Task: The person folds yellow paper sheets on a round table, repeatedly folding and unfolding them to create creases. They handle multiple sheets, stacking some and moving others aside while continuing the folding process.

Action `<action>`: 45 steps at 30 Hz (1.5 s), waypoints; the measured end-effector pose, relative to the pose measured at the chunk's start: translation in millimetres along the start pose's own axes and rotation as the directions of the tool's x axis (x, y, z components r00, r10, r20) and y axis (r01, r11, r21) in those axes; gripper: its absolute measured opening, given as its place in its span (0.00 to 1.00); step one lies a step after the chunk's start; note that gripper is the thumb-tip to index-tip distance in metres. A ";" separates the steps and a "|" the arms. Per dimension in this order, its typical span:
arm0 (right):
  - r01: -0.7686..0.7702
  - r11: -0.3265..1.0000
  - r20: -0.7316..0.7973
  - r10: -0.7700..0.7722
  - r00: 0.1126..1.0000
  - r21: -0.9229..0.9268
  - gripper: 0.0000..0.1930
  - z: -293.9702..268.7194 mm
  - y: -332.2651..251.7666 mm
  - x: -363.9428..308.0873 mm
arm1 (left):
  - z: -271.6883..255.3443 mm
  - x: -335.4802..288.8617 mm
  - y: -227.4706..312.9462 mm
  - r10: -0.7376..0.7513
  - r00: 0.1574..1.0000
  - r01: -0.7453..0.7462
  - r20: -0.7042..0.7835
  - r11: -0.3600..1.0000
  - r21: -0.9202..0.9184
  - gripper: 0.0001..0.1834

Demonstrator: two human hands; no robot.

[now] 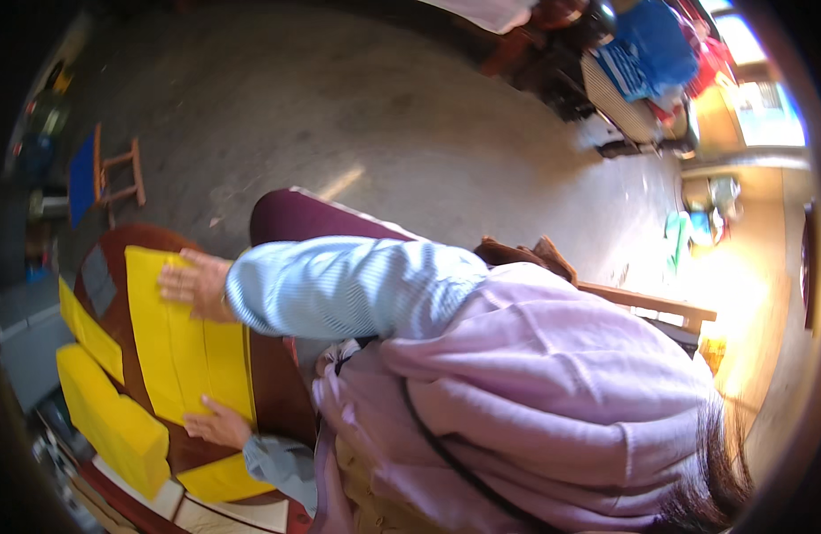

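Note:
A creased yellow sheet point(193, 356), paper or thin cloth, lies on a reddish-brown table point(273, 374) with a rounded end. My right hand point(197, 283), in a blue striped sleeve, is laid on its upper part with the fingers stretched out; the hand is slightly blurred. Lower down, my left hand point(219, 423) rests at the sheet's bottom edge, fingers spread. Beside the sheet stands a thick yellow stack point(112, 418), with a narrow yellow piece point(90, 329) above it. Another yellow piece point(224, 479) lies below my left hand.
A pale grey patch point(99, 280) sits on the table's far end. A small wooden stool with a blue top point(84, 176) stands on the concrete floor point(339, 98). A maroon form point(313, 216) is close behind my right arm. Blue bags point(651, 49) are piled at upper right.

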State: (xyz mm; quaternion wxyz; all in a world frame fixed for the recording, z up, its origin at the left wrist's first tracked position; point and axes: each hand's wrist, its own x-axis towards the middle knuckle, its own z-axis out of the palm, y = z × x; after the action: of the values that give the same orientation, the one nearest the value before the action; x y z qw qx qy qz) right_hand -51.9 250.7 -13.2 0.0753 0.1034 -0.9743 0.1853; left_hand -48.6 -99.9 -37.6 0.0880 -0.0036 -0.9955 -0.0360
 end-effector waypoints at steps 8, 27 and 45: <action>-0.021 0.999 0.004 0.021 1.000 -0.036 0.40 53.5 -4.2 33.9 | -16.8 -1.2 3.0 -0.141 0.990 0.125 0.021 0.930 0.345 0.47; -0.013 0.988 0.004 0.014 1.000 -0.154 0.33 50.2 -16.5 41.6 | -59.0 33.3 89.4 -0.086 0.458 0.662 0.885 -0.631 -0.404 0.19; -0.059 0.769 0.159 -0.055 0.986 0.636 0.35 -98.1 36.7 35.8 | -146.3 15.1 45.4 0.148 0.720 0.658 0.678 0.165 -0.735 0.41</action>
State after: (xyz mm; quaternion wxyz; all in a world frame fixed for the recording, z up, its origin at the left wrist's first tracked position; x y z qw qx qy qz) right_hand -84.3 314.8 71.0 -0.0469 0.1371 -0.8562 0.4960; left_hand -37.2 -65.1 111.9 -0.2718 0.1151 -0.6944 -0.6563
